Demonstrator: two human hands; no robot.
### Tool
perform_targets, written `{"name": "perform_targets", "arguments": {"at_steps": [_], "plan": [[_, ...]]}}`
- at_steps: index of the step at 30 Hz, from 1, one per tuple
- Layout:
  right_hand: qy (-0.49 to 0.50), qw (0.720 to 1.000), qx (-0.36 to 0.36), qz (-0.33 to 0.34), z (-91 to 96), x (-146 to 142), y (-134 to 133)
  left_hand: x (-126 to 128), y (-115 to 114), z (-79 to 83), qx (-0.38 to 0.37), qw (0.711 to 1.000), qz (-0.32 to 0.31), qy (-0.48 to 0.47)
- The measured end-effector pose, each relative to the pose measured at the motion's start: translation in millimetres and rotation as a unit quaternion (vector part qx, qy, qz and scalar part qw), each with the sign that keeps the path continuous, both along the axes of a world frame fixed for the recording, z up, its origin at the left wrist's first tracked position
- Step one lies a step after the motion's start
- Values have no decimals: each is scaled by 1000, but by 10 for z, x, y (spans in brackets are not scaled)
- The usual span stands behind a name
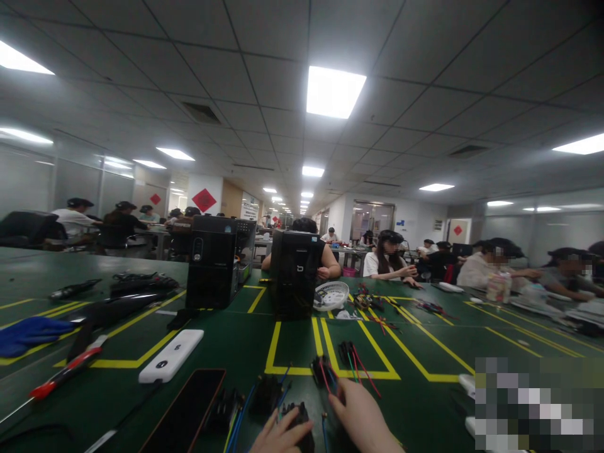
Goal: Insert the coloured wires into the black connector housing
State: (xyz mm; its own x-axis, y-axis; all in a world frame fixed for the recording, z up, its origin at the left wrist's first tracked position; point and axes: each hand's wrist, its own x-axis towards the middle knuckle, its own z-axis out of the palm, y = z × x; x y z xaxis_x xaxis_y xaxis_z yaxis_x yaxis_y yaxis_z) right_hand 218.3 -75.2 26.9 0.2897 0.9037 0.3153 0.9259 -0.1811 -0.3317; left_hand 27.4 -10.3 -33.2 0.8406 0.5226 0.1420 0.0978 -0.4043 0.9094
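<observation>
At the bottom edge, my left hand point(279, 435) curls its fingers round a black plastic connector point(296, 418) with wires. My right hand point(361, 418) reaches forward beside it, its fingertips touching another black connector point(323, 371) with red and blue wires. A third black connector with red and green wires point(348, 353) lies just beyond on the green table point(245, 340), inside yellow tape lines. More black connectors with blue wires point(264, 396) lie to the left of my hands.
A dark phone point(186, 412), a white power bank point(170, 356) and a red-handled screwdriver point(63, 374) lie at left. Two black computer cases point(212, 261) point(293, 270) and a white basket point(331, 294) stand ahead. Several people sit at the tables beyond and at right.
</observation>
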Motion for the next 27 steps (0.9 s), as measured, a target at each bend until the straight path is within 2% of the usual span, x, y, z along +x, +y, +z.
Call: {"name": "perform_targets", "arguments": {"at_steps": [3, 7, 9, 11, 12, 14, 16, 19, 21, 24, 27], "plan": [[40, 999, -6, 29, -2, -49, -27, -5, 65, 48, 11, 1000, -5, -6], [158, 983, 0, 93, -94, -99, 4, 30, -13, 129, 47, 999, 3, 4], [196, 975, 6, 106, -117, -120, 29, -5, -104, 226, 75, 997, 31, -14], [221, 969, 25, 104, -90, -150, 40, -85, -191, 350, 101, 986, 98, -88], [234, 966, 37, 100, -57, -174, 36, -132, -221, 410, 92, 980, 129, -121], [257, 959, 66, 98, 30, -247, 13, -213, -229, 501, 33, 969, 183, -161], [277, 950, 87, 116, 111, -351, -25, -256, -172, 534, -95, 954, 210, -193], [287, 932, 79, 204, 149, -537, -79, -255, -56, 524, -327, 883, 208, -266], [282, 924, 59, 253, 110, -651, -97, -248, -35, 543, -438, 837, 162, -284], [288, 915, 20, 282, 25, -771, -103, -266, -106, 648, -512, 805, 97, -284], [350, 883, -23, 311, 3, -803, -109, -285, -191, 733, -512, 802, 91, -295]]}}
